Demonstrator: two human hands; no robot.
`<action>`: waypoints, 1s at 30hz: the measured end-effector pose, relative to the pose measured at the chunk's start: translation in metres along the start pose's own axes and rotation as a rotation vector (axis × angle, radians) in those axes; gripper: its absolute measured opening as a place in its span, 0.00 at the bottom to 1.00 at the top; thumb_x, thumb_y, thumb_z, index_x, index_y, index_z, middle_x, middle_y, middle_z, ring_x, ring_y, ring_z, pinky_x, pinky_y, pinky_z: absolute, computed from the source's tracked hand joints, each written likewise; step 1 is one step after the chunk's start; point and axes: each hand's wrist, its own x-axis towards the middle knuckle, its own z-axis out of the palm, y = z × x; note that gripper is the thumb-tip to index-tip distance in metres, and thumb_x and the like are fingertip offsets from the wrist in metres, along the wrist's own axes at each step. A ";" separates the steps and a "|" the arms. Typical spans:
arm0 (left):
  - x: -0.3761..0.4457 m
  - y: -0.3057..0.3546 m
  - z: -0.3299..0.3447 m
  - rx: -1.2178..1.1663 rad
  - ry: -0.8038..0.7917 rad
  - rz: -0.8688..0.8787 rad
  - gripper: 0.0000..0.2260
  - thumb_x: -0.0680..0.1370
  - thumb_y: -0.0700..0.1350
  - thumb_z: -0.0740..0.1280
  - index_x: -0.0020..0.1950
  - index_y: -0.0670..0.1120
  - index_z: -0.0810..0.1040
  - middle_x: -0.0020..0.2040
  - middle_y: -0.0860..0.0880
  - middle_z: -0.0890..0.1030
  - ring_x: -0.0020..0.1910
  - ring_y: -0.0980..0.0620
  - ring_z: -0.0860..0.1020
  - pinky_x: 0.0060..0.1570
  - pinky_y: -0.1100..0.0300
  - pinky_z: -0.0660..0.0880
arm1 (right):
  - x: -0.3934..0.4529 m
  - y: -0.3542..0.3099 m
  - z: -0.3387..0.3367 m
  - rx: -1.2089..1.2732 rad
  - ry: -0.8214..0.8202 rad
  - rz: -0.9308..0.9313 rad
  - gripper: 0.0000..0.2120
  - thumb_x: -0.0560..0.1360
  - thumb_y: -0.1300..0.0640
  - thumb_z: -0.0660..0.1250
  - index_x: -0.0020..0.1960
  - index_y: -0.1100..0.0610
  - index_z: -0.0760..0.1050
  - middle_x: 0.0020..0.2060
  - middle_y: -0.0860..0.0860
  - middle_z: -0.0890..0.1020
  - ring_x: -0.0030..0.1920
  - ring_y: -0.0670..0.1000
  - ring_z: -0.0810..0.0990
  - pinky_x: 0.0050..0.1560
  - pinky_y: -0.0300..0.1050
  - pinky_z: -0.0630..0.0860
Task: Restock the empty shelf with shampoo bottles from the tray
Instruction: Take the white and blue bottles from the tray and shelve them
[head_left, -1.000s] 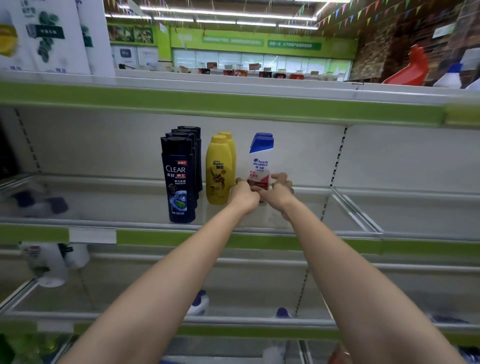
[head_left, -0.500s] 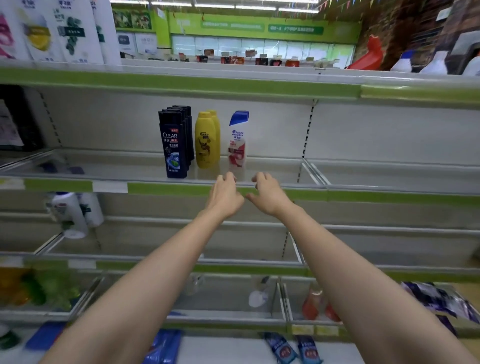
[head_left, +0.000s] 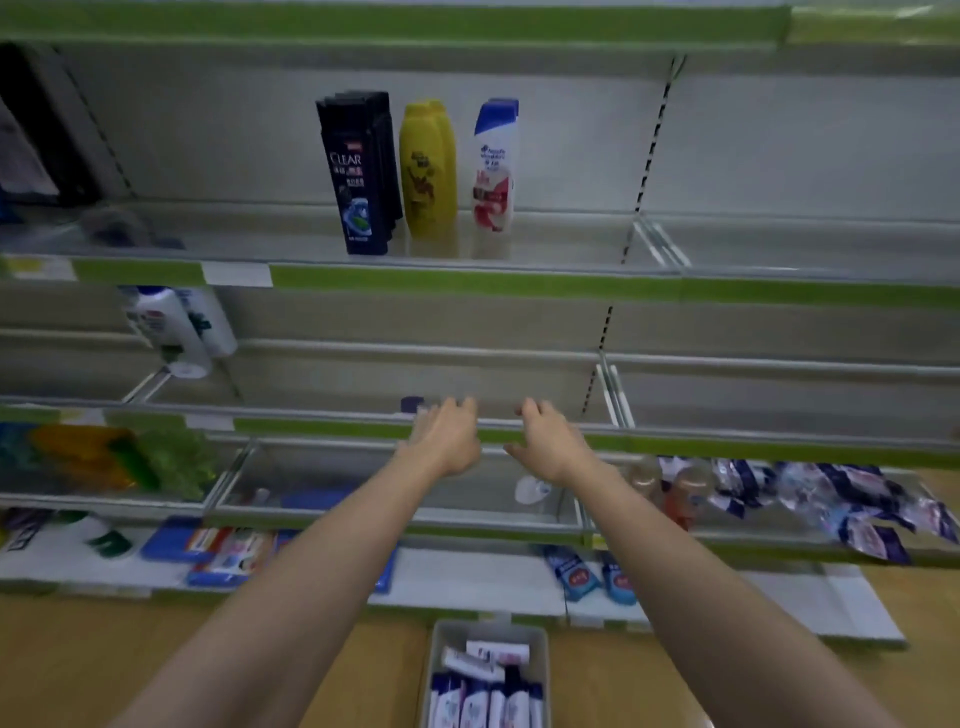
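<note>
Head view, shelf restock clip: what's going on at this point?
A person is restocking shampoo. On the shelf stand a row of black bottles, yellow bottles and a white bottle with a blue cap. Both hands hold nothing: the left hand and the right hand hang open in front of a lower shelf edge. On the floor below, the tray still holds more bottles, so the next pick has not begun.
</note>
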 end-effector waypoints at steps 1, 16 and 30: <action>-0.001 -0.002 0.010 -0.010 -0.018 -0.002 0.21 0.78 0.44 0.60 0.70 0.42 0.63 0.68 0.39 0.68 0.66 0.38 0.69 0.64 0.45 0.68 | -0.003 0.003 0.011 -0.003 -0.013 0.003 0.26 0.77 0.50 0.62 0.71 0.59 0.60 0.68 0.58 0.66 0.68 0.60 0.67 0.65 0.56 0.67; -0.034 -0.040 0.197 -0.019 -0.434 -0.062 0.21 0.77 0.43 0.61 0.70 0.42 0.64 0.67 0.41 0.63 0.67 0.40 0.64 0.64 0.48 0.67 | -0.046 0.068 0.197 0.179 -0.364 0.219 0.25 0.78 0.53 0.62 0.70 0.61 0.59 0.67 0.60 0.65 0.65 0.60 0.69 0.64 0.51 0.69; -0.083 -0.073 0.406 -0.190 -0.742 -0.219 0.20 0.78 0.42 0.60 0.69 0.41 0.63 0.66 0.41 0.64 0.65 0.41 0.65 0.63 0.49 0.68 | -0.096 0.128 0.391 0.366 -0.585 0.433 0.27 0.78 0.55 0.64 0.71 0.64 0.59 0.66 0.61 0.66 0.65 0.60 0.70 0.63 0.50 0.69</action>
